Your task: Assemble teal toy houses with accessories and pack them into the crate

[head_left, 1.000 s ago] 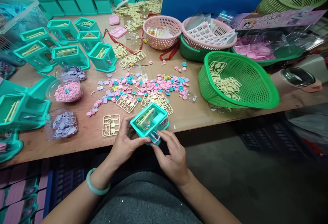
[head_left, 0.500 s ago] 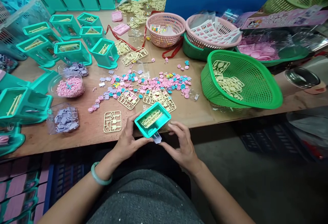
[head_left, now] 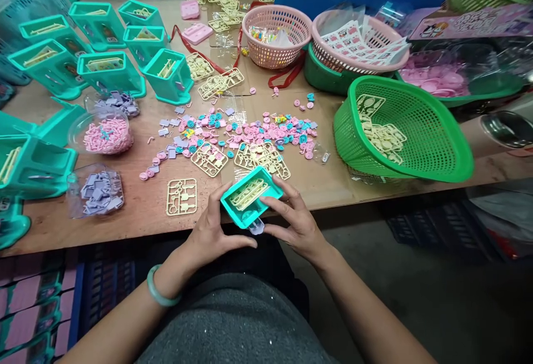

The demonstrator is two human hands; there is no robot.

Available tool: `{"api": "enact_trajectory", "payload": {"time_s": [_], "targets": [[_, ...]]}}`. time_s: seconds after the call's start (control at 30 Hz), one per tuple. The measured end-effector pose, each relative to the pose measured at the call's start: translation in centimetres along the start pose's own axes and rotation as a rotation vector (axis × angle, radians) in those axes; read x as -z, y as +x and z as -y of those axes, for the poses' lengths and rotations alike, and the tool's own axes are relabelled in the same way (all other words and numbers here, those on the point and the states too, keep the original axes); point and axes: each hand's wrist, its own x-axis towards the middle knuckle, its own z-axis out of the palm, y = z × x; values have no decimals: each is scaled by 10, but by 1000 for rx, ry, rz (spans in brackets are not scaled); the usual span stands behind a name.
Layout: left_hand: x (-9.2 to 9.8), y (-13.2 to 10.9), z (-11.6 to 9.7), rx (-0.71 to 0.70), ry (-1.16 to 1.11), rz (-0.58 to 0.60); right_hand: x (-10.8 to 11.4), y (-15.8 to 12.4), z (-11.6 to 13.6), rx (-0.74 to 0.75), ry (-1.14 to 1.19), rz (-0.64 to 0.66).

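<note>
Left hand (head_left: 210, 233): grip closed on the teal box (head_left: 266, 185). The fingers are on its left wall and the thumb lies below its near edge. A green bracelet (head_left: 158, 294) is on the wrist.

Right hand (head_left: 300, 226): grip closed on the same box at its near right corner. The fingers (head_left: 278, 202) lie against the rim and the thumb is underneath.

Box: held just off the near edge of the counter (head_left: 137, 222), above the lap, open side up and tilted toward the camera. A cream sprue (head_left: 249, 193) lies inside. A small clear piece (head_left: 257, 226) sticks out at the box's lower near edge. Whether either thumb touches it cannot be told.

On the counter:
- A flat cream frame (head_left: 181, 196) lies just left of the left hand.
- More cream frames (head_left: 262, 158) lie just beyond the box.
- A spread of pink and blue discs (head_left: 266, 130) lies behind those frames.
- A clear tub of lilac parts (head_left: 97, 193) and a tub of pink parts (head_left: 107, 135) stand at the left.
- A group of filled teal boxes (head_left: 108, 69) stands at the far left.
- A green basket (head_left: 453, 172) stands at the right, tipped toward the person, with cream parts in it.
- A pink basket (head_left: 277, 55) stands behind, well apart from the hands.
</note>
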Motion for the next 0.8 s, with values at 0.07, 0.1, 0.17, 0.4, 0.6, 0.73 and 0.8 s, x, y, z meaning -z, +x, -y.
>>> {"api": "enact_trajectory", "payload": {"time_s": [0.07, 0.1, 0.17, 0.4, 0.6, 0.73, 0.8], "targets": [[-3, 1, -3, -8, 51, -36, -1, 0, 1, -17, 25, -12], [-4, 1, -4, -8, 70, -50, -1, 0, 2, -27, 30, -20], [-6, 0, -6, -12, 94, -65, -1, 1, 4, -44, 29, -32], [-9, 0, -6, -50, 134, -82, -1, 1, 8, -59, -6, -14], [7, 2, 2, 13, -5, 92, 2, 6, 1, -61, 105, 38], [11, 1, 0, 117, -146, 120, -1, 5, -1, -49, 103, 21], [7, 0, -1, 100, -124, 106, -3, 4, 0, -51, 113, -3]]}}
